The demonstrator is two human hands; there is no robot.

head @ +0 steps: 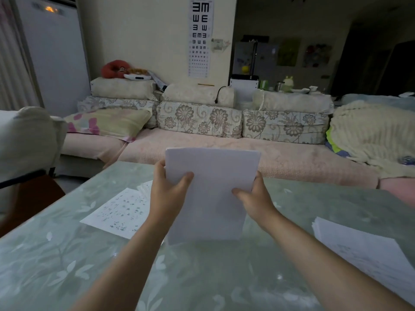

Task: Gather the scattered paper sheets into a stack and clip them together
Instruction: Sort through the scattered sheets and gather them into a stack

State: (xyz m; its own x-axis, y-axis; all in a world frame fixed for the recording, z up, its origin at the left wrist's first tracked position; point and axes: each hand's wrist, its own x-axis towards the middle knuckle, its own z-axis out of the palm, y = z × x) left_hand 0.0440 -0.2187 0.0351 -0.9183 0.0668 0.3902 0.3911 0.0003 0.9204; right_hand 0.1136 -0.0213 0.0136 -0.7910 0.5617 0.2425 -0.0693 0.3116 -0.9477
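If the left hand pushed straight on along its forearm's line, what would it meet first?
The left hand grips the held sheets; past the far edge of the table it would likely meet the pink sofa seat, though depth is unclear.

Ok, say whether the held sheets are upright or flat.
Upright: left hand and right hand hold the sheets standing, lower edge toward the table.

At frame center, a left hand (167,194) and right hand (254,198) gripped an upright paper stack (212,194) above a glass-topped table (202,277).
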